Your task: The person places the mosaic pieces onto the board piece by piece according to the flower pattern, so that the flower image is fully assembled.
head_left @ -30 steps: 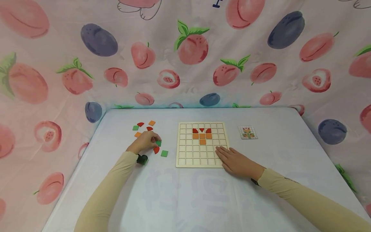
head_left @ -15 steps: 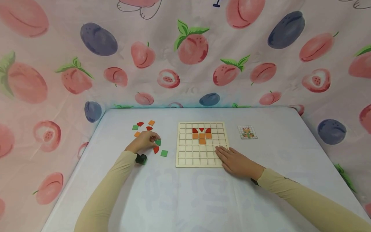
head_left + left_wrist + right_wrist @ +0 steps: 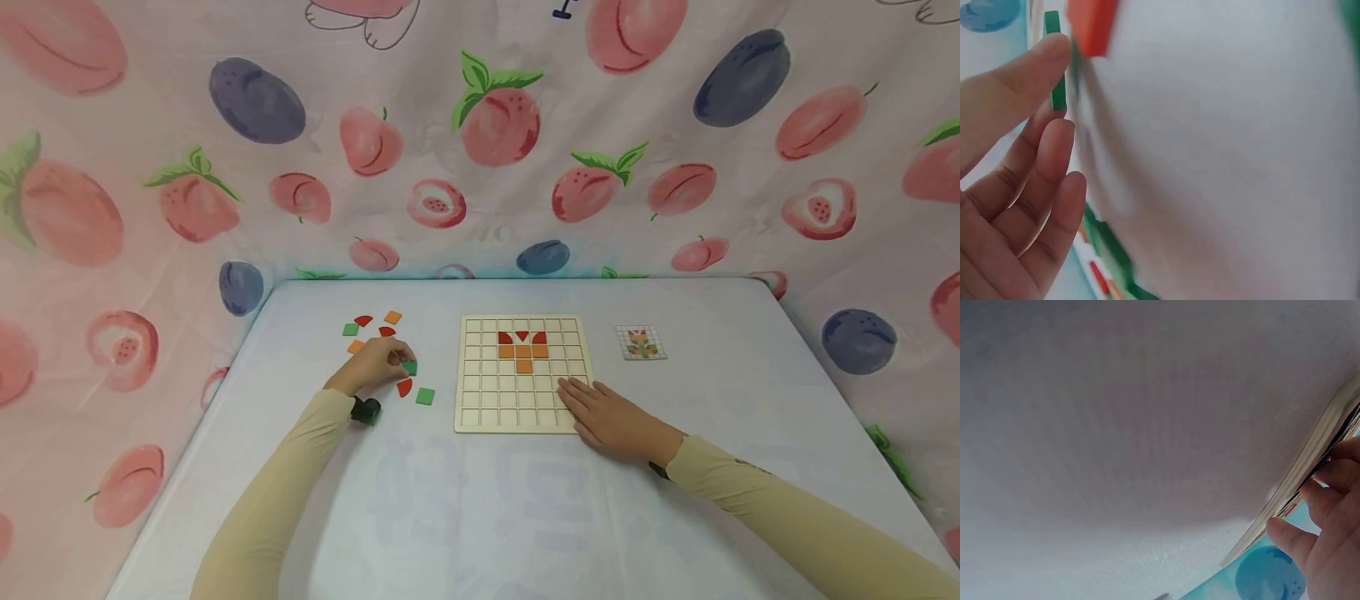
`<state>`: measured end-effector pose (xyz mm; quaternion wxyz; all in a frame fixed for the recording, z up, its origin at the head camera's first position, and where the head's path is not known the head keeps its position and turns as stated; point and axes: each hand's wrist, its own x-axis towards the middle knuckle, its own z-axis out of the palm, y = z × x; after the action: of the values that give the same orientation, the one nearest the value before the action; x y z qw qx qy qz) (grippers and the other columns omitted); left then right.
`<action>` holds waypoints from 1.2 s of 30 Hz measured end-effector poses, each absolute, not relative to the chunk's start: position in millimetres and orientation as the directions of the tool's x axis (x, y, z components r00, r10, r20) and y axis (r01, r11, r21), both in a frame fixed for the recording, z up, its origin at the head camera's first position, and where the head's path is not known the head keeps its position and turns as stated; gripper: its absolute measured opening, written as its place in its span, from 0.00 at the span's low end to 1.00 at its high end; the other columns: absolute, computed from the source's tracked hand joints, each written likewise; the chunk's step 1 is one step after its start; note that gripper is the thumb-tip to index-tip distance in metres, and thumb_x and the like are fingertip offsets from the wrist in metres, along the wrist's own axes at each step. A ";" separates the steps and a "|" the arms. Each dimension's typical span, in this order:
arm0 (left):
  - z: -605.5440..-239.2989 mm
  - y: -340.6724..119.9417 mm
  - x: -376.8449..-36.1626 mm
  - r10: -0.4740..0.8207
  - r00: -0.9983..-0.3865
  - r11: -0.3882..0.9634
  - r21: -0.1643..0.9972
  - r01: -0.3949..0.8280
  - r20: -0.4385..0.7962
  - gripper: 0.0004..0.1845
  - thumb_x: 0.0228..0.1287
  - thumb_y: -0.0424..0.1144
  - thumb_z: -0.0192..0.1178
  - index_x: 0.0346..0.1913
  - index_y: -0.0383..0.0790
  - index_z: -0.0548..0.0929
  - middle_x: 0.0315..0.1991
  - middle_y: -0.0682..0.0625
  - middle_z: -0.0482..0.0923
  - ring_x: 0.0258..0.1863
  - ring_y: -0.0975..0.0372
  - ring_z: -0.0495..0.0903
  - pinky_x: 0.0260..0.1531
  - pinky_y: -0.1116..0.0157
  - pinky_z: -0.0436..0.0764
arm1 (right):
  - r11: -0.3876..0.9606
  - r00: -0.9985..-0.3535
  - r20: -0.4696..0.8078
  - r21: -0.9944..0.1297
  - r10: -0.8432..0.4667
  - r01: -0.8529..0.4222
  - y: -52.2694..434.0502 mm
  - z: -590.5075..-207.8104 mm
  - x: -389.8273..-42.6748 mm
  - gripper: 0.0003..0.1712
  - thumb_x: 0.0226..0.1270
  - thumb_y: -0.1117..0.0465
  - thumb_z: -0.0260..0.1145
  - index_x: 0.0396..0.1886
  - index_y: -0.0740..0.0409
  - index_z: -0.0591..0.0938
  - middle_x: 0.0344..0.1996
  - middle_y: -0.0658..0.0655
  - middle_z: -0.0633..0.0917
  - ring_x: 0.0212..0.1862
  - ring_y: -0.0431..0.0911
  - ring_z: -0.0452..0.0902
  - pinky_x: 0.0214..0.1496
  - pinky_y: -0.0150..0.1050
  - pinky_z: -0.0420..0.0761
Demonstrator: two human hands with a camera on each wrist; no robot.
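Note:
At the left of the table, my left hand pinches a green tile between thumb and fingertips. The left wrist view shows this green tile edge-on, held upright, with the other fingers loosely bent below. A red quarter-circle tile lies just below the fingertips, and a green square tile sits a little to the right. My right hand rests flat, fingers straight, over the right edge of a pale wooden grid board. Red tiles and orange tiles fill several cells in its upper middle.
Beyond my left hand lie more loose pieces: an orange tile, a red tile and a green tile. A small pattern card lies right of the board. A fruit-print cloth hangs behind the table.
The green tile in the left fingertips has shifted up very slightly, and more of the red quarter-circle below shows. The right hand and the board have stayed put.

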<state>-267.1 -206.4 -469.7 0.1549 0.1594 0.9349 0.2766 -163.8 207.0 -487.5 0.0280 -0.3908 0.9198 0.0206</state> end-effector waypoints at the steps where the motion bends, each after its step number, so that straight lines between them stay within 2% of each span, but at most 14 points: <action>1: -468.1 -204.4 -267.7 0.387 -0.901 0.794 0.567 0.218 -0.195 0.11 0.55 0.33 0.66 0.43 0.42 0.84 0.37 0.49 0.80 0.40 0.58 0.75 0.45 0.61 0.77 | 0.695 -0.694 -0.068 0.014 -0.716 -0.719 207.1 -487.6 -163.8 0.32 0.73 0.53 0.48 0.71 0.63 0.59 0.71 0.60 0.61 0.72 0.54 0.56 0.68 0.54 0.63; 12: -448.8 -150.2 -270.6 0.484 -0.866 0.749 0.571 0.337 -0.124 0.11 0.54 0.37 0.68 0.42 0.42 0.84 0.40 0.51 0.81 0.40 0.60 0.76 0.43 0.64 0.77 | 0.694 -0.693 -0.058 0.017 -0.718 -0.720 208.6 -490.0 -164.6 0.32 0.73 0.53 0.49 0.71 0.64 0.60 0.71 0.61 0.61 0.72 0.54 0.56 0.68 0.55 0.64; 22: -460.1 -97.9 -276.3 0.527 -0.844 0.728 0.568 0.385 -0.102 0.13 0.51 0.38 0.71 0.41 0.42 0.86 0.37 0.51 0.82 0.35 0.62 0.76 0.40 0.67 0.77 | 0.698 -0.697 -0.063 0.010 -0.714 -0.716 208.2 -488.5 -164.6 0.32 0.73 0.53 0.49 0.71 0.64 0.59 0.71 0.61 0.61 0.72 0.54 0.56 0.68 0.55 0.63; 28: -467.2 -79.2 -276.2 0.523 -0.844 0.731 0.571 0.374 -0.117 0.10 0.52 0.36 0.70 0.40 0.43 0.86 0.37 0.51 0.82 0.34 0.63 0.75 0.37 0.68 0.76 | 0.696 -0.694 -0.058 -0.006 -0.718 -0.718 208.0 -488.0 -164.4 0.32 0.73 0.54 0.49 0.70 0.64 0.60 0.71 0.61 0.62 0.72 0.54 0.57 0.67 0.55 0.64; 36: -473.2 -63.6 -278.0 0.582 -0.807 0.713 0.541 0.446 -0.102 0.09 0.55 0.36 0.68 0.40 0.44 0.86 0.37 0.51 0.83 0.35 0.63 0.78 0.38 0.68 0.77 | 0.698 -0.697 -0.063 0.002 -0.715 -0.716 207.9 -488.5 -164.5 0.32 0.73 0.53 0.48 0.71 0.64 0.59 0.71 0.61 0.61 0.72 0.54 0.56 0.68 0.55 0.63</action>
<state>-278.0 -63.6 -473.2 0.1335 0.2808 0.9157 0.2547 -164.5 207.9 -488.5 0.0289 -0.3884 0.9210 0.0132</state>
